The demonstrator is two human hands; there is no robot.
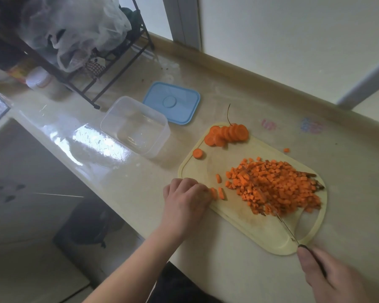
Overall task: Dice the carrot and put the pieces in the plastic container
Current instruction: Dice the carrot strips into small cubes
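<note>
the left hand (185, 199) is curling its fingers over short orange carrot sticks (217, 192) on the near left of the cream plastic cutting board (239, 217). the right hand (328, 278) is gripping a thin knife (287, 229), blade pointing far-left into the diced carrot heap (274, 186). the clear plastic container (136, 125) is sitting empty on the tabletop (228, 270), far left.

Hidden or unclear, for your record: your right hand (328, 274), blurred, cut by the lower edge; thin steel knife blade (286, 228), tip buried under diced orange carrot heap (274, 186); left-hand fingers (202, 190) cover carrot strips (213, 193); rack contents at top left blurred.
</note>
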